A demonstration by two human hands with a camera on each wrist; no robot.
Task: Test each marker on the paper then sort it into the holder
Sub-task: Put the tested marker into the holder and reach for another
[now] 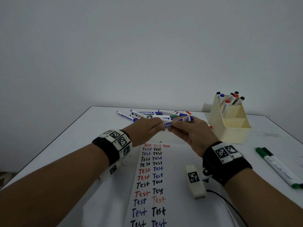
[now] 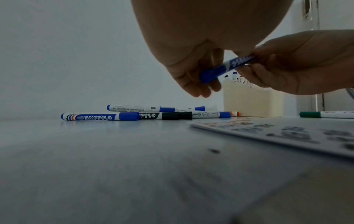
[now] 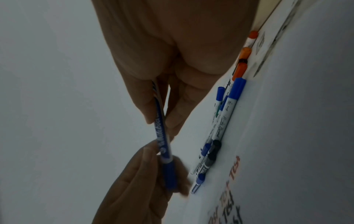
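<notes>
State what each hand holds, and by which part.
Both hold one blue marker: the left hand grips its cap end, the right hand pinches its barrel.

A white surface (image 1: 85,145) is seen carrying a written-on paper (image 1: 147,185), a pile of markers (image 1: 147,114), a cream holder (image 1: 229,126) and two green markers (image 1: 278,167) at the right.

Both hands' fingers (image 3: 145,109) grip a blue marker (image 3: 162,141).

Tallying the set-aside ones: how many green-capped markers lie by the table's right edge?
2. The left green marker and the right green marker lie side by side, in front of the holder.
</notes>
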